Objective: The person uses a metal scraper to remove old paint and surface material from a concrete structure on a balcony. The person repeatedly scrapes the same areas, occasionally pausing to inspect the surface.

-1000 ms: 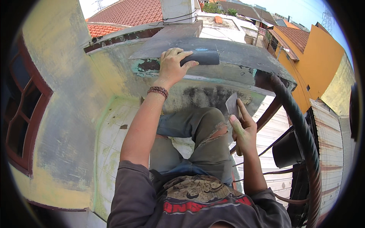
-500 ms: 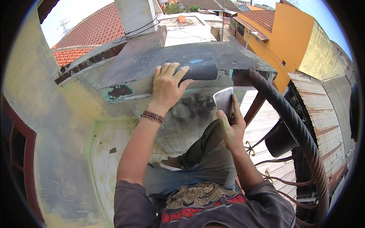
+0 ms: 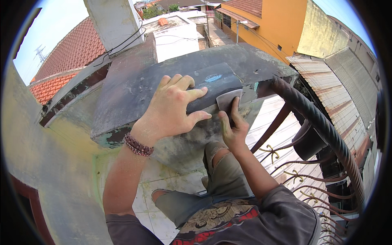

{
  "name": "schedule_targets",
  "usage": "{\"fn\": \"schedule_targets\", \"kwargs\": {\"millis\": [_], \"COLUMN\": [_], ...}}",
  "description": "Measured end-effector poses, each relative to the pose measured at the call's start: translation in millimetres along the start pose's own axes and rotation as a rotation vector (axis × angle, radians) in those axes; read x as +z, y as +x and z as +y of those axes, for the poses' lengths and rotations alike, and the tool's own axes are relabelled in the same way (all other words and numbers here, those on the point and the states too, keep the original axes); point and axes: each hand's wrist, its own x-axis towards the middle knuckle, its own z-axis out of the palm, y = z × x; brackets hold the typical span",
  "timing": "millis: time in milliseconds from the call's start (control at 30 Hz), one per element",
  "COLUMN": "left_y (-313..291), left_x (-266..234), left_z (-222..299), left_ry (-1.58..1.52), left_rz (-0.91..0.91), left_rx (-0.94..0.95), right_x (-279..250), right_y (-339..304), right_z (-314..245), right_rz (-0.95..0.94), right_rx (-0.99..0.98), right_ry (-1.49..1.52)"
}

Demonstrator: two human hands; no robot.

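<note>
A dark sheet [image 3: 212, 80], apparently sandpaper with a blue mark, lies on the weathered concrete ledge [image 3: 122, 94], its near edge bending over the front. My left hand [image 3: 173, 104], wearing a braided brown bracelet, rests at the sheet's left part with fingers and thumb spread. In my right hand [image 3: 234, 130] is a scraper [image 3: 228, 101] with a grey, flared blade; my index finger lies along it and the thumb is at its side. The blade meets the sheet's near right edge. My palm hides the scraper's lower part.
A thick twisted dark railing [image 3: 322, 116] with thin curled bars runs down on the right, above a corrugated metal roof [image 3: 281, 130]. A white pillar [image 3: 114, 24] with loose wires rises behind the ledge. A stained wall [image 3: 53, 163] stands at the left, over a tiled floor [image 3: 151, 196].
My right hand has brought the scraper up to the sheet's edge. My left hand has come nearer, with thumb and fingers wider apart. The view has shifted.
</note>
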Motion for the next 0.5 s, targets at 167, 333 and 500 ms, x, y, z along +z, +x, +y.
{"fn": "schedule_targets", "kwargs": {"millis": [167,333,500], "left_y": [47.1,56.2,49.6], "left_x": [-12.5,13.3,13.4], "left_z": [-35.9,-64.3,-62.4], "left_ry": [-0.114,-0.417,-0.291], "left_rz": [-0.274,-0.216,-0.341], "left_rx": [0.110,0.217,0.203], "right_x": [2.0,16.6,21.1], "right_y": [-2.5,-12.8,-15.7], "right_z": [-6.3,3.8,-29.5], "right_rz": [-0.090,0.114,0.069], "right_rx": [0.229,0.040,0.090], "right_ry": [-0.022,-0.066,-0.050]}}
